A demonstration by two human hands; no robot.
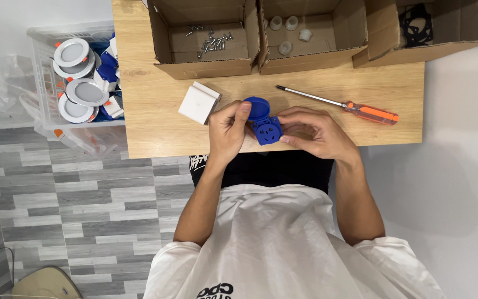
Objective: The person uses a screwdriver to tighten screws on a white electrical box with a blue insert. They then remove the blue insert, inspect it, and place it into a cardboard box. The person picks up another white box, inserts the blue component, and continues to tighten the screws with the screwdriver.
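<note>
Both hands grip a blue socket [265, 124] over the table's [156, 133] near edge: left hand [227, 133] thumb on its round hinged lid, right hand [312, 132] fingers curled around its body. At ten o'clock lies a white block [198, 103]; at two, a screwdriver [341, 104] (orange handle). At twelve, cardboard boxes [206, 66] hold screws [212, 40], white caps [286, 27], black gaskets [416, 22].

You look down on a light wooden table [156, 127] at twelve o'clock, grey wood-look plank flooring [84, 210] from seven to nine o'clock, and a plain white surface [455, 166] at three o'clock under even light.
</note>
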